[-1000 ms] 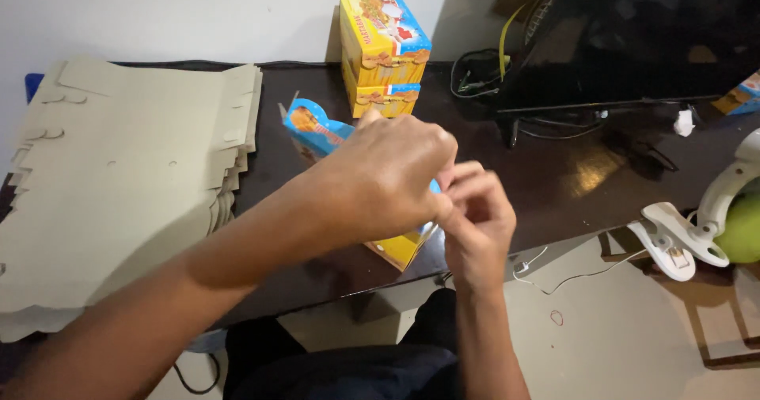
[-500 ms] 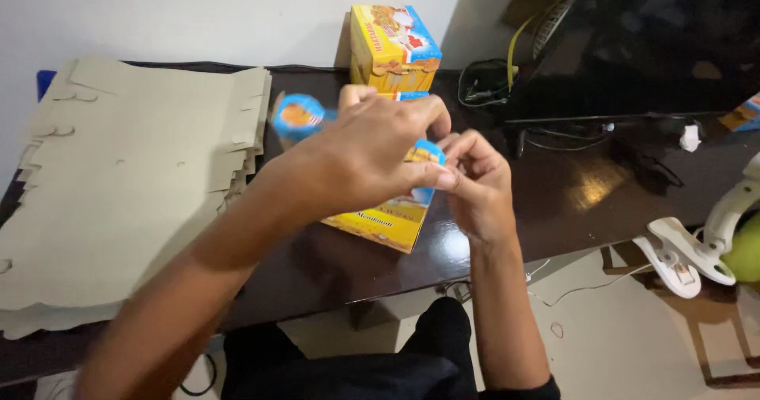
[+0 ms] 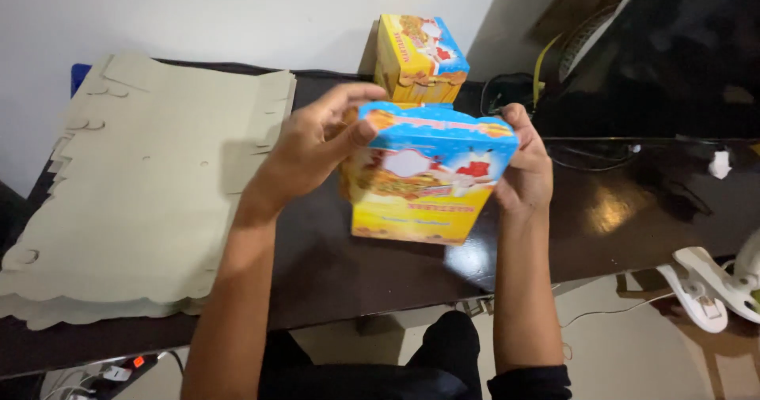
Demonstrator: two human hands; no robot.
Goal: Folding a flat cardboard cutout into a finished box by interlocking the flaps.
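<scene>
Both hands (image 3: 317,143) gripping carton (image 3: 423,178) (upside down)

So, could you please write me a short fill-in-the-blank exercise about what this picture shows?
1. Both hands hold one printed box above the dark ____.
2. A second box of the same kind stands behind it, near the ____.
3. The flat cardboard stack lies on the person's ____ side.
4. The left hand and the right hand grip ____ sides of the held box.

Missing words: table; wall; left; opposite
</scene>
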